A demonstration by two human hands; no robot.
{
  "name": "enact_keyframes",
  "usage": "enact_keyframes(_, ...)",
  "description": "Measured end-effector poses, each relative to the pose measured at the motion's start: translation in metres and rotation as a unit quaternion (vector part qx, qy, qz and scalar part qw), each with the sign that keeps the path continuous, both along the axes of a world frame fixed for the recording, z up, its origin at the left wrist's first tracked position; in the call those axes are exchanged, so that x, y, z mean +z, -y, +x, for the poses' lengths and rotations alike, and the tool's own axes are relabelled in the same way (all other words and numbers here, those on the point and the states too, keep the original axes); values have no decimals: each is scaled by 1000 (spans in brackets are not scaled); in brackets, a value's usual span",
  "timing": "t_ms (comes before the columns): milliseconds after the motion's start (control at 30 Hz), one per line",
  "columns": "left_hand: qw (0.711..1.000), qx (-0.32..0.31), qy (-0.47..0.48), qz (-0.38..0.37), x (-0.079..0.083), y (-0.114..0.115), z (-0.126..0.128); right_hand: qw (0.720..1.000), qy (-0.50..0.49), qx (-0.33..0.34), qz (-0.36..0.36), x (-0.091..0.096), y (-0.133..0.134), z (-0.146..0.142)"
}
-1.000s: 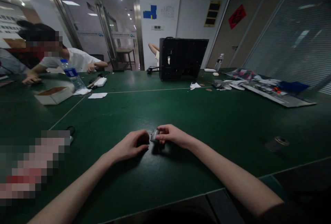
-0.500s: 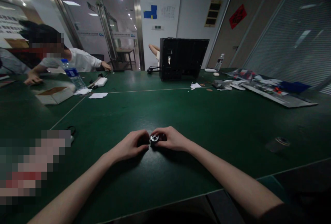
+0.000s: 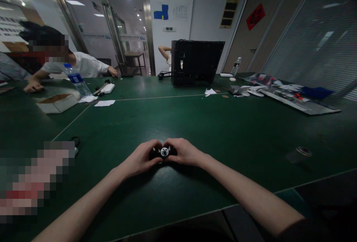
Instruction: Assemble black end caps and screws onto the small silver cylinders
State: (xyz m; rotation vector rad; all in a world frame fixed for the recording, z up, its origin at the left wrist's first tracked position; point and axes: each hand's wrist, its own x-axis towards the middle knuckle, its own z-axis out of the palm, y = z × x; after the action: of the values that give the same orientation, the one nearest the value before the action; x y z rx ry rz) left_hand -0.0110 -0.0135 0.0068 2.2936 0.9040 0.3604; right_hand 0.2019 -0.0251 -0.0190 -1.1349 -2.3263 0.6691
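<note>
A small dark round part [image 3: 164, 152] with a silver, slotted ring on its top is between my hands, just above the green table or resting on it; I cannot tell which. My left hand [image 3: 147, 155] curves around its left side, thumb and fingertips pressed to it. On the other side, my right hand [image 3: 182, 151] has its thumb and fingers closed against the part. The fingertips of both hands nearly meet behind it. Small pale bits show in the shadow under my fingers, too small to name.
A grey metal cylinder [image 3: 299, 155] stands on the table [image 3: 212, 123] to the right. An open cardboard box [image 3: 57, 104] and a water bottle [image 3: 77, 80] are at left, near another person. A black monitor-like case [image 3: 198, 63] stands at the back; a cluttered board [image 3: 315, 110] lies right.
My left hand has closed in from the left and now touches the part that my right hand was holding. The part's ringed face has turned more towards me.
</note>
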Motion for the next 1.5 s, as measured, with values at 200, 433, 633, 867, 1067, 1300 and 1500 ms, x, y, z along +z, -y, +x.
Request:
enact_keyframes(200,1000,-5,-5,-19,2,0,0,1000,2,-8,5,-4,-1,-1)
enact_keyframes(433,1000,-15,14,-23,-2,-3,-2,1000,6,-3,4,0,0,-1)
enact_keyframes(633,1000,-16,16,-18,-7,-4,-3,1000,10,16,2,9,2,1)
enact_keyframes(867,1000,-10,-3,-4,-7,-4,-2,1000,11,23,-5,12,3,3)
enact_keyframes(1067,1000,-7,-16,15,-10,-7,-3,999,22,36,12,10,2,4)
enact_keyframes(1300,1000,-1,-23,6,-10,-6,-3,999,23,40,16,11,3,4)
enact_keyframes(1500,1000,-10,-16,9,-5,-3,-2,998,19,51,22,14,4,5)
